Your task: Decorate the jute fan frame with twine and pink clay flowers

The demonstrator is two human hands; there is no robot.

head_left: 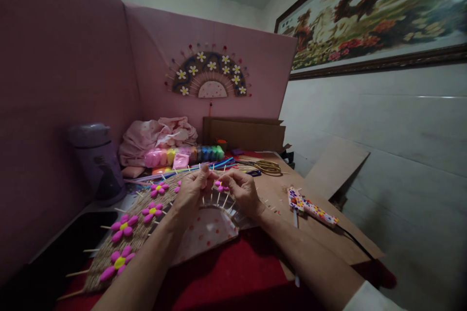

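A half-round woven fan (120,245) of straw and thin wooden sticks lies on the table, with several pink clay flowers on it, such as one with a yellow centre (123,227). My left hand (192,189) and my right hand (241,189) meet over the fan's upper rim. Both have their fingers pinched together around a small pink clay flower (220,185) at the stick tips. The fan's dotted pink centre piece (207,231) lies just below my wrists.
A finished fan (209,75) hangs on the pink back board. Behind my hands lie coloured clay packs (189,154), pink cloth (156,136), scissors (268,166) and cardboard (244,133). A purple flask (97,160) stands left. A spotted tool (312,206) lies right.
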